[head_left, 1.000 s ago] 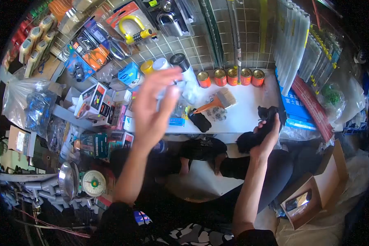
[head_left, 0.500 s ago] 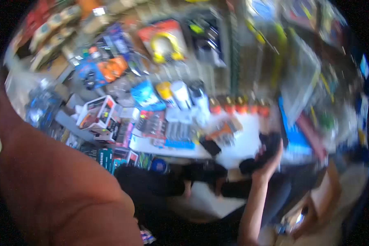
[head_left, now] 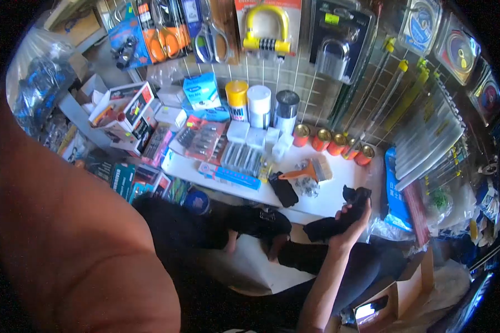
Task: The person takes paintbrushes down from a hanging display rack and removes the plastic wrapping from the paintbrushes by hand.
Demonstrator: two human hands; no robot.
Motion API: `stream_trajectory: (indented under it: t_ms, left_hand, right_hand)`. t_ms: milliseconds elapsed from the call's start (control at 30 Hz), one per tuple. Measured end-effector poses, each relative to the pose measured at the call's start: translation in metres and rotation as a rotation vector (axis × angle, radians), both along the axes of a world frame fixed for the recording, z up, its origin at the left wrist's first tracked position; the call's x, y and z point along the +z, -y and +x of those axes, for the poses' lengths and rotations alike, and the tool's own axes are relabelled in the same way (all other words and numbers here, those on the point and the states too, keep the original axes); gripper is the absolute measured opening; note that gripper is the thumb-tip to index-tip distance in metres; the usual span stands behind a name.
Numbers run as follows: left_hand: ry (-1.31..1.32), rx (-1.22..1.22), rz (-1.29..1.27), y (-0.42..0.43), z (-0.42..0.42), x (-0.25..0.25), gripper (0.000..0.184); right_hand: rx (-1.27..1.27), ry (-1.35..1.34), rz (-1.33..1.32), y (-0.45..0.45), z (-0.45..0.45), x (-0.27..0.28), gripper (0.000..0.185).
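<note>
My right hand [head_left: 353, 228] holds a dark, soft-looking bundle [head_left: 333, 222] at the front right edge of the white shelf [head_left: 205, 166]. Its fingers are wrapped round the bundle, whose exact nature I cannot make out. Of my left side only the raised arm [head_left: 89, 233] shows, large and close along the left; its hand is out of view. On the shelf, left of my right hand, lie a paintbrush [head_left: 319, 168] with an orange handle, a small clear bag of metal bits [head_left: 307, 187] and a black pouch [head_left: 283, 190].
Several red tins [head_left: 338, 144] line the back of the shelf beside spray cans [head_left: 259, 106]. Packaged locks [head_left: 266, 30] and scissors [head_left: 208, 41] hang above. Small boxes [head_left: 125, 114] stand left. An open cardboard box [head_left: 408, 291] sits at lower right.
My left hand has left the view as its arm rose close to the camera. The view has shifted, showing more hanging packages at the right. My right hand still grips the dark bundle.
</note>
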State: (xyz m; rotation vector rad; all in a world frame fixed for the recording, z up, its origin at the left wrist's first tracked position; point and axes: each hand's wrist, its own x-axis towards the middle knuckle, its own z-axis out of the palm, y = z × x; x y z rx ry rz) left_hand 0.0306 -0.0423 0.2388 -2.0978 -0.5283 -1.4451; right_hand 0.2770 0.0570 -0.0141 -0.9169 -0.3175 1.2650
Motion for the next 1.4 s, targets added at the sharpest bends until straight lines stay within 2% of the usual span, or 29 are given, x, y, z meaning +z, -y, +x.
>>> stream_trajectory:
  t_ms: [67, 200, 233, 267, 300, 333, 433, 467, 500, 533, 600, 633, 667, 733, 767, 800, 867, 933, 967, 1067, 1167, 1267, 1400]
  left_hand:
    - [0.005, 0.028, -0.007, -0.001, -0.001, -0.004, 0.031]
    - [0.053, 0.114, -0.018, -0.008, -0.020, -0.006, 0.032]
    - [0.086, 0.270, -0.020, -0.007, -0.028, -0.005, 0.032]
    - [0.072, 1.093, -0.041, 0.013, -0.029, -0.001, 0.033]
    - [0.065, 1.327, -0.094, 0.018, -0.034, -0.004, 0.033]
    - [0.092, 1.386, -0.186, 0.020, -0.045, -0.010, 0.033]
    - [0.410, 0.161, -0.335, -0.010, -0.088, -0.098, 0.022]
    - [0.534, 0.268, -0.474, -0.007, -0.089, -0.135, 0.028]
    - [0.508, 0.294, -0.618, -0.004, -0.101, -0.174, 0.021]
    - [0.571, 0.253, -0.763, 0.001, -0.102, -0.212, 0.014]
    - [0.743, 0.206, -1.089, 0.014, -0.106, -0.301, 0.015]
    - [0.710, 0.308, -1.325, 0.018, -0.111, -0.347, 0.016]
    - [0.299, 0.357, -1.459, 0.018, -0.102, -0.322, 0.019]
    - [0.139, 0.021, -1.748, 0.011, -0.101, -0.332, 0.028]
    - [0.161, 0.033, -1.745, 0.012, -0.099, -0.338, 0.028]
    - [0.117, 0.106, -1.833, 0.014, -0.097, -0.344, 0.028]
    - [0.082, 0.185, -1.918, 0.017, -0.098, -0.350, 0.028]
    - [0.009, 0.123, -1.981, 0.020, -0.100, -0.353, 0.028]
    - [-0.020, 0.115, -1.917, 0.020, -0.101, -0.357, 0.027]
    - [0.073, 0.074, -1.854, 0.017, -0.103, -0.356, 0.026]
    - [0.054, 0.126, -1.861, 0.016, -0.100, -0.349, 0.026]
    - [0.087, 0.086, -1.811, 0.022, -0.102, -0.371, 0.028]
    - [0.069, 0.098, -1.803, 0.020, -0.100, -0.364, 0.028]
  right_hand:
    - [0.023, -0.032, -0.042, -0.004, 0.001, -0.005, 0.033]
    - [-0.056, 0.101, -0.081, -0.008, -0.007, -0.008, 0.031]
    - [-0.059, 0.214, -0.065, -0.011, 0.001, -0.021, 0.035]
    - [-0.056, 0.214, -0.058, -0.015, -0.003, -0.029, 0.035]
    - [-0.162, 0.631, 0.060, -0.020, -0.007, -0.035, 0.038]
    - [-0.270, 1.046, 0.185, -0.025, -0.008, -0.039, 0.042]
    - [-0.232, 1.082, 0.308, -0.036, 0.000, -0.030, 0.043]
    - [-0.238, 1.107, 0.363, -0.040, 0.002, -0.023, 0.041]
    - [-0.287, 1.195, 0.478, -0.045, 0.003, -0.015, 0.038]
    - [-0.326, 1.296, 0.515, -0.045, 0.003, -0.002, 0.036]
    - [-0.375, 1.358, 0.516, -0.050, 0.005, -0.001, 0.034]
    - [-0.272, 1.342, 0.446, -0.052, 0.010, -0.006, 0.046]
    - [-0.256, 1.345, 0.452, -0.052, 0.014, -0.015, 0.046]
    - [-0.012, 2.160, 0.054, -0.049, 0.017, -0.037, 0.068]
    - [0.182, 2.131, -0.027, -0.046, 0.016, -0.050, 0.084]
    - [0.391, 2.072, -0.171, -0.044, 0.016, -0.061, 0.083]
    - [0.497, 1.968, -0.227, -0.037, 0.006, -0.067, 0.082]
    - [0.483, 1.981, -0.146, -0.040, 0.004, -0.069, 0.080]
    - [0.465, 1.989, -0.077, -0.041, 0.004, -0.071, 0.079]
    - [0.442, 1.910, -0.017, -0.044, 0.008, -0.086, 0.075]
    - [0.409, 1.941, 0.037, -0.047, 0.010, -0.096, 0.075]
    - [0.404, 1.954, 0.046, -0.047, 0.010, -0.097, 0.076]
    - [0.431, 1.956, 0.034, -0.044, 0.007, -0.092, 0.077]
